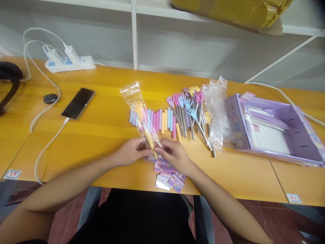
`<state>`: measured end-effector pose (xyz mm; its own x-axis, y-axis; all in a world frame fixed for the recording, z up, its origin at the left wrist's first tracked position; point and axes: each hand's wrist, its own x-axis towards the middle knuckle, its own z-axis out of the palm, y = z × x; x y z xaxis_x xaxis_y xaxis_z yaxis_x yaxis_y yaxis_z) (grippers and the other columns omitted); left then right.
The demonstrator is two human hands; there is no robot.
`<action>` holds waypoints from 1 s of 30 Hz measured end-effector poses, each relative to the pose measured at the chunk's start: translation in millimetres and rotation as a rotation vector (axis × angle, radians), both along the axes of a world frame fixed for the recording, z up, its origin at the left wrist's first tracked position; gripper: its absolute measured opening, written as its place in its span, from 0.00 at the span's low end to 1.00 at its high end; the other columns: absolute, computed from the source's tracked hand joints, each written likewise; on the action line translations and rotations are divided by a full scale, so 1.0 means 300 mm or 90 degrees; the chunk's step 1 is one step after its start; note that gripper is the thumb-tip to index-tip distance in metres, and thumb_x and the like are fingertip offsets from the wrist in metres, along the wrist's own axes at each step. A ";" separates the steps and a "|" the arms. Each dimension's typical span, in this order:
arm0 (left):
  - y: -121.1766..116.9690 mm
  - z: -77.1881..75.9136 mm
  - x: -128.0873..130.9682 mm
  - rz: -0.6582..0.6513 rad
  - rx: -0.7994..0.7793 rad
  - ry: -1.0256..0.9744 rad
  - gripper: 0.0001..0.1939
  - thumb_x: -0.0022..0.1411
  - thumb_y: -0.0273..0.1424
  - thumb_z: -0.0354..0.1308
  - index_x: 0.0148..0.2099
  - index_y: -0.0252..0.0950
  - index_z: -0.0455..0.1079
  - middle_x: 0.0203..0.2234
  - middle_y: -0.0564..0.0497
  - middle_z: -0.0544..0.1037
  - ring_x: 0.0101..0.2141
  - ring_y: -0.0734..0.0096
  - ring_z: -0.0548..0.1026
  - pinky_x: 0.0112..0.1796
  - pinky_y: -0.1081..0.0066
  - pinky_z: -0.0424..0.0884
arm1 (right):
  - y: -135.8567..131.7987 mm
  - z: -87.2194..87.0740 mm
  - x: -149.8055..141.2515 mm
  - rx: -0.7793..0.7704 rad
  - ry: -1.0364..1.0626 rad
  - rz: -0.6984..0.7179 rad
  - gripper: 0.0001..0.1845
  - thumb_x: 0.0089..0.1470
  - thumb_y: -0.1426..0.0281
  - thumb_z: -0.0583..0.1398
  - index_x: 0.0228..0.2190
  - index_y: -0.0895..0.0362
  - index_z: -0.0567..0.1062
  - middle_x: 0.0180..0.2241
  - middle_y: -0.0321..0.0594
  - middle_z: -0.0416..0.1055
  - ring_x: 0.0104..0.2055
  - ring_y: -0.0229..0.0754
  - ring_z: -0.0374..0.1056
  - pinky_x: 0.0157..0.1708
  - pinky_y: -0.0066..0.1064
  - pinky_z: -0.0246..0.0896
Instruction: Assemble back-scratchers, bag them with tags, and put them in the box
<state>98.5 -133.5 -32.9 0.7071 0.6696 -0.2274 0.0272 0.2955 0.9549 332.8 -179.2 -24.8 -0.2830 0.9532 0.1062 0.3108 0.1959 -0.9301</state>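
Note:
Between my two hands is a clear plastic bag (130,91) with a yellow back scratcher (148,135) inside it, its claw end pointing away from me. My left hand (133,150) pinches the bag's near end from the left. From the right, my right hand (174,154) grips the same end, thumb near the handle. Beyond the bag lies a row of pastel handle tubes (159,120). Right of them is a pile of metal rods with claw heads (189,108) in pink, blue, yellow and purple. Small printed cards (175,183) lie just below my hands.
A stack of clear bags (217,115) lies beside a purple open box (256,152) on the right. To the left are a phone (78,103) on a charging cable, a black mouse-like object (50,98) and a power strip (71,64). A shelf (175,40) borders the desk's back.

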 end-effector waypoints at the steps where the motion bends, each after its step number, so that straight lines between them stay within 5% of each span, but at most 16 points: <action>1: -0.001 0.003 0.000 -0.004 0.002 0.003 0.20 0.67 0.43 0.71 0.52 0.34 0.76 0.39 0.47 0.83 0.37 0.66 0.81 0.41 0.66 0.78 | 0.001 0.002 -0.001 -0.002 0.008 0.000 0.23 0.72 0.57 0.63 0.26 0.55 0.71 0.25 0.31 0.64 0.28 0.36 0.60 0.30 0.30 0.53; 7: -0.011 0.022 0.002 -0.002 0.023 0.012 0.17 0.69 0.43 0.69 0.47 0.35 0.76 0.35 0.49 0.84 0.34 0.68 0.81 0.39 0.67 0.77 | 0.003 0.026 -0.003 -0.021 0.039 -0.002 0.23 0.71 0.54 0.64 0.27 0.56 0.78 0.24 0.33 0.70 0.27 0.36 0.64 0.30 0.30 0.58; 11: 0.011 0.040 -0.012 -0.046 0.035 -0.014 0.17 0.71 0.44 0.68 0.48 0.35 0.78 0.35 0.49 0.83 0.35 0.67 0.81 0.39 0.68 0.78 | -0.007 0.039 0.007 -0.159 0.119 0.021 0.24 0.67 0.51 0.66 0.29 0.56 0.80 0.21 0.32 0.69 0.21 0.34 0.65 0.24 0.27 0.59; 15: 0.054 0.052 -0.032 0.026 0.042 -0.069 0.20 0.68 0.48 0.70 0.48 0.35 0.79 0.37 0.48 0.82 0.38 0.68 0.81 0.39 0.71 0.78 | -0.025 0.056 0.021 -0.373 0.202 0.260 0.20 0.65 0.53 0.69 0.34 0.58 0.83 0.21 0.32 0.74 0.17 0.32 0.67 0.20 0.24 0.64; 18: 0.075 0.042 -0.039 0.131 -0.029 -0.096 0.22 0.68 0.49 0.71 0.50 0.35 0.79 0.30 0.53 0.80 0.26 0.75 0.77 0.29 0.75 0.75 | -0.038 0.068 0.023 -0.476 0.239 0.492 0.19 0.63 0.54 0.71 0.38 0.60 0.85 0.24 0.35 0.78 0.19 0.33 0.73 0.23 0.24 0.71; 21: 0.080 0.029 -0.037 0.159 -0.113 -0.077 0.24 0.68 0.48 0.70 0.55 0.36 0.76 0.22 0.58 0.76 0.18 0.75 0.74 0.20 0.76 0.69 | -0.048 0.070 0.025 -0.531 0.255 0.579 0.23 0.61 0.52 0.72 0.40 0.61 0.85 0.27 0.38 0.81 0.22 0.36 0.78 0.24 0.23 0.74; 23: 0.078 0.025 -0.033 0.166 -0.136 -0.058 0.24 0.67 0.48 0.71 0.54 0.37 0.74 0.21 0.59 0.75 0.16 0.75 0.73 0.16 0.77 0.65 | -0.046 0.070 0.036 -0.476 0.236 0.539 0.22 0.63 0.52 0.70 0.39 0.60 0.84 0.30 0.40 0.82 0.24 0.35 0.78 0.22 0.22 0.71; 25: 0.075 0.024 -0.028 0.166 -0.130 -0.041 0.22 0.67 0.47 0.71 0.52 0.36 0.75 0.23 0.58 0.76 0.16 0.77 0.72 0.15 0.77 0.64 | -0.034 0.071 0.059 -0.306 0.153 0.395 0.19 0.69 0.54 0.65 0.37 0.57 0.83 0.29 0.38 0.81 0.25 0.35 0.77 0.23 0.25 0.69; 28: 0.071 0.021 -0.027 0.159 -0.076 -0.002 0.21 0.69 0.47 0.69 0.51 0.35 0.76 0.29 0.56 0.78 0.16 0.81 0.71 0.15 0.77 0.65 | 0.002 0.074 0.114 0.013 -0.115 0.120 0.15 0.71 0.58 0.62 0.37 0.53 0.83 0.31 0.39 0.79 0.31 0.40 0.74 0.33 0.35 0.71; 30: 0.069 0.017 -0.029 0.155 -0.039 0.038 0.21 0.70 0.48 0.67 0.51 0.35 0.76 0.35 0.52 0.80 0.17 0.81 0.72 0.15 0.77 0.66 | 0.028 0.072 0.153 0.114 -0.271 0.059 0.11 0.68 0.58 0.67 0.40 0.52 0.83 0.38 0.41 0.80 0.37 0.45 0.75 0.39 0.40 0.70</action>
